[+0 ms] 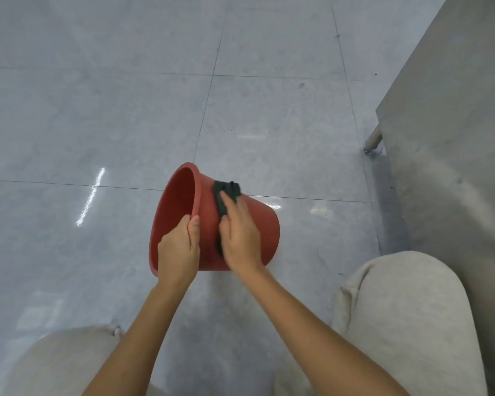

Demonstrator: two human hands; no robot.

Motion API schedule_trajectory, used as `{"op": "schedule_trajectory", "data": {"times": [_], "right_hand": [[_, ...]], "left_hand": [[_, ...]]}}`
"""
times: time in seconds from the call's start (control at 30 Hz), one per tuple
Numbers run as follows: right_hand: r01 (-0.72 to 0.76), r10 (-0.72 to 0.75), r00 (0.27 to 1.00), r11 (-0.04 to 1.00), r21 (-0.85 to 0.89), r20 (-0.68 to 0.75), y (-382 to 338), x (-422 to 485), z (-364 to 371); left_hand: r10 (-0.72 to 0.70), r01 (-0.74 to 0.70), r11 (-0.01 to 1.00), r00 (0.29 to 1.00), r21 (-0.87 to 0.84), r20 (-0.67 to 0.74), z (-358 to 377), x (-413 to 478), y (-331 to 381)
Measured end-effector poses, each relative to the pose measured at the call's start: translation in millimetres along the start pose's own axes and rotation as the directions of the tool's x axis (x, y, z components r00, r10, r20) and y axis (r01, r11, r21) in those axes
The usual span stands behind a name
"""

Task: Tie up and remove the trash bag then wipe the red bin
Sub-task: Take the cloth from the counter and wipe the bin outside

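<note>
The red bin (265, 227) lies tipped on its side between the two hands, its open mouth turned toward the left hand's side and its base away past the right hand. The left hand (179, 250) grips the near rim, thumb on the outside and fingers curled over the edge. The right hand (240, 238) lies flat with fingers extended, pressing a dark cloth (227, 192) against the bin's outer wall; the cloth shows beyond the fingertips. Grey tiled floor (97, 110) lies beneath both hands, and a metal cabinet (455, 138) stands well off to the right hand's side.
</note>
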State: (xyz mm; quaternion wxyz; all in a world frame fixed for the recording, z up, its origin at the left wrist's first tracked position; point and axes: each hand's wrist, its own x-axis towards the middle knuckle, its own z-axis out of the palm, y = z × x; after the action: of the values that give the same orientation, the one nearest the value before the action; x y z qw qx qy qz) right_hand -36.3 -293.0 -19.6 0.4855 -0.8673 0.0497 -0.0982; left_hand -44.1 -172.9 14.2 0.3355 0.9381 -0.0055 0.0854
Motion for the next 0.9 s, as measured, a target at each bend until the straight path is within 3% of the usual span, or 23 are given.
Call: {"op": "schedule_trajectory", "data": {"times": [0.07,0.13,0.27,0.4,0.47,0.57,0.67,0.8,0.9], "right_hand": [[0.065,-0.065,0.998,0.997,-0.035,-0.009,-5.2,-17.4,8.3],[0.019,-0.022,0.998,0.999,-0.048,-0.062,8.1,-23.1,7.8],[-0.203,0.195,0.972,0.978,-0.05,-0.133,43.9,-14.3,-2.8],[-0.459,0.45,0.864,0.888,0.014,-0.227,48.7,17.6,-12.9],[-0.34,0.33,0.912,0.94,0.0,-0.243,30.9,20.6,-7.3],[0.003,-0.001,0.995,1.0,0.017,-0.102,0.1,-13.0,14.6],[0.095,-0.095,0.995,0.995,-0.015,-0.003,11.0,-37.3,17.3],[-0.136,0.133,0.987,0.991,-0.021,-0.088,54.1,-29.4,1.3],[-0.408,0.403,0.904,0.913,-0.004,-0.143,68.2,-0.8,-14.9]], "left_hand": [[-0.015,0.015,1.0,1.0,-0.014,0.007,0.6,-1.5,1.8],[-0.059,0.059,0.998,0.998,-0.018,0.011,-0.6,-4.0,2.1],[-0.178,0.178,0.982,0.984,-0.068,0.002,-3.9,3.2,0.8],[-0.196,0.198,0.977,0.98,-0.08,0.04,-2.7,11.7,5.1],[-0.192,0.196,0.977,0.98,-0.085,0.054,0.9,15.0,10.5],[-0.19,0.197,0.973,0.98,-0.124,0.063,1.0,19.8,13.9],[-0.213,0.219,0.966,0.975,-0.136,0.056,-2.5,18.5,8.7],[-0.244,0.245,0.963,0.969,-0.109,0.018,-6.1,16.4,0.5],[-0.258,0.258,0.96,0.966,-0.108,0.021,-5.2,18.2,3.2]]}}
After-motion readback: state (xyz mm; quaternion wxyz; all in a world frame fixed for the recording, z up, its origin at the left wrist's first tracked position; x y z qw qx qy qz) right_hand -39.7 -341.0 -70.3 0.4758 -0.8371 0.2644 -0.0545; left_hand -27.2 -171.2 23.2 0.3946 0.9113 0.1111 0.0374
